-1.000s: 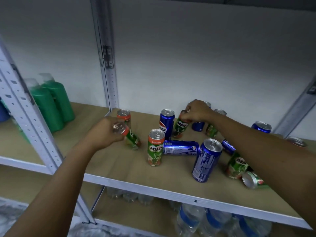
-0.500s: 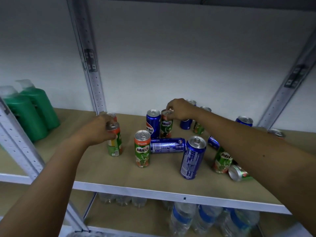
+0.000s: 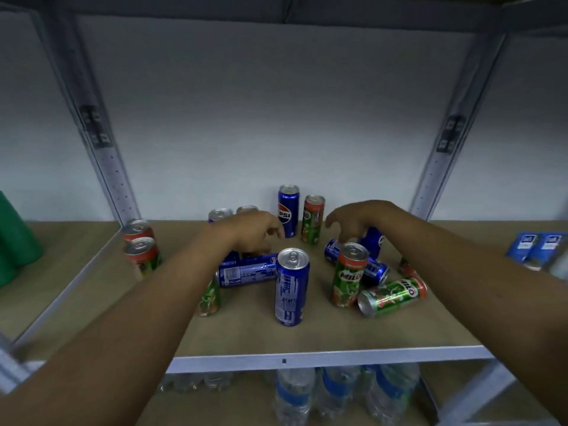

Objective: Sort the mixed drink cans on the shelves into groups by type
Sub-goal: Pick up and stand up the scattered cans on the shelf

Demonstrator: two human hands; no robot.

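Both hands reach over the mixed cans on the wooden shelf [image 3: 246,339]. The left hand [image 3: 250,232] hovers above a blue Pepsi can lying on its side [image 3: 246,272], fingers loosely curled downward, holding nothing. The right hand [image 3: 356,221] hovers above an upright Milo can [image 3: 349,273], fingers spread and bent, gripping nothing. Two Milo cans [image 3: 140,247] stand grouped at the shelf's left edge

Around the shelf unit
Green bottles [image 3: 17,241] stand at the far left; clear water bottles [image 3: 325,395] with blue labels fill the shelf below; blue packs [image 3: 536,245], perhaps cartons, sit far right; a white wall [image 3: 276,118] lies behind.
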